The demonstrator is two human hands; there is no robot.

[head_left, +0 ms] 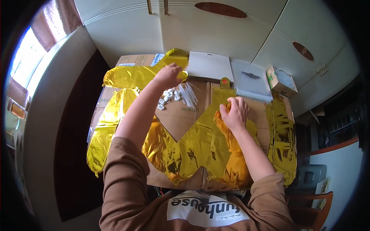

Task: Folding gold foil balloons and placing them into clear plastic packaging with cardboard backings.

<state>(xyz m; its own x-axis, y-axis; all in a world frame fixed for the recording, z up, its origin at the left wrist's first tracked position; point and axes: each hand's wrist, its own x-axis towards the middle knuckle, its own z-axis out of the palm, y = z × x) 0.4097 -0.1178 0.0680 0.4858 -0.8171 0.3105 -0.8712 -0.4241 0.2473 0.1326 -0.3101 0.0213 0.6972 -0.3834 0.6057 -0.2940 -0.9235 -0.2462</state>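
Observation:
A large flat foil balloon [196,144], shiny gold and shaped like a letter, lies on the cardboard in front of me. My right hand [236,111] curls around a bunched, orange-looking part along its right side. My left hand [169,76] reaches to the far side, its fingers bent together at the end of another gold foil balloon [131,77]. What those fingers hold, if anything, is hidden from me. Just beyond my left forearm sit several small white round cups [169,95] and a bundle of thin white sticks [187,95].
More gold foil lies at the left [110,131] and a folded foil balloon [282,142] at the right edge. At the back are a white flat box [210,65], a clear plastic sheet or bag [252,79] and a small carton [282,81]. White cabinets [216,29] rise behind the cardboard.

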